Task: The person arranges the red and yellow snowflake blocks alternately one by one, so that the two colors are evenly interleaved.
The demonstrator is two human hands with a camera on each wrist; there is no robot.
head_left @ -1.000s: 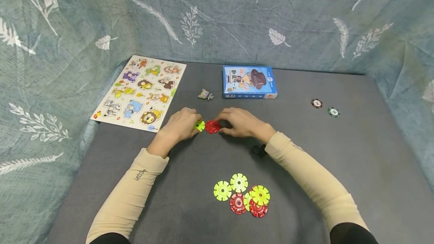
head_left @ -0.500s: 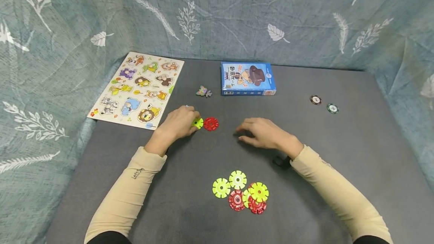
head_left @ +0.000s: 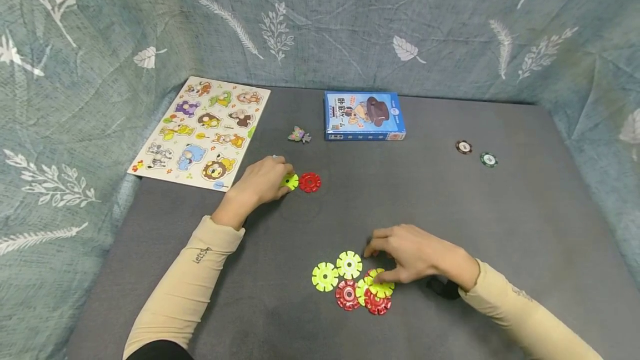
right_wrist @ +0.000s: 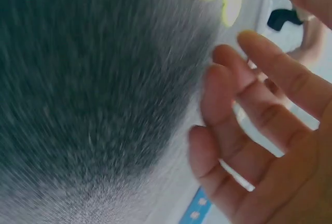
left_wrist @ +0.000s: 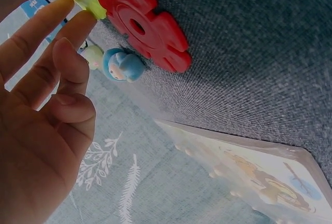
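L hand (head_left: 262, 179) pinches a lime disc (head_left: 293, 182) btwn thumb & fingers, on the bench (head_left: 425, 193) just R of the board (head_left: 200, 132). Red disc (head_left: 304, 183) touches its R edge; L wrist cam shows a 2nd red disc (left_wrist: 161, 35) on its other side, hidden by the hand from above. Can't tell if slotted tog.

R hand (head_left: 412, 251) is over the disc pile (head_left: 361, 291), fingers released, apart & loosely bent; thumb over the top lime disc (head_left: 384, 289), contact unclear. Pile is red & lime, partly overlapping, nearer the person.

Toward back: small figure (head_left: 299, 135), blue box (head_left: 365, 115) to its R, 2 chips (head_left: 464, 147) far R. Leafy curtain (head_left: 320, 32) behind.
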